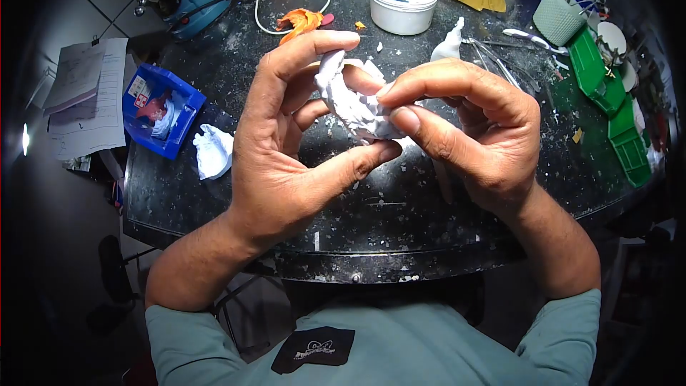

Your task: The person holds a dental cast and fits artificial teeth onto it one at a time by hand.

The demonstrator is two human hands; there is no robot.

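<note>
Curved white piece [344,104], lumpy along its length, is held clear of the surface [400,225] between two hands, at the centre of the work area. Left hand [270,144]: grasping, with the index finger arched toward the upper end and the thumb extended beneath the lower end; the fingers behind are partly hidden. Right hand [493,132]: grasping, with thumb and index finger brought together at the lower right edge; from where I stand, I cannot tell whether a small fragment or tool sits between these fingertips. Step in hand, as I judge it: close fingertip work on that edge, the left hand serving as the support and the right as the working hand. The next move appears to call for a steady left grasp, light pressure at the right fingertips, and a small turn of the piece if another part of the edge must be reached; excess force could chip it, should the material prove brittle. Adjacent items: a white pointed piece [448,44] and slender metal tools [500,63] lie beyond the right hand; a white tub [404,20] stands at the far side, with a crumpled orange item [301,23] to its left. Outboard, a crumpled white lump [213,154] rests left of the left hand, near a blue bin [158,144]; green trays [597,75] lie toward the right edge.
</note>
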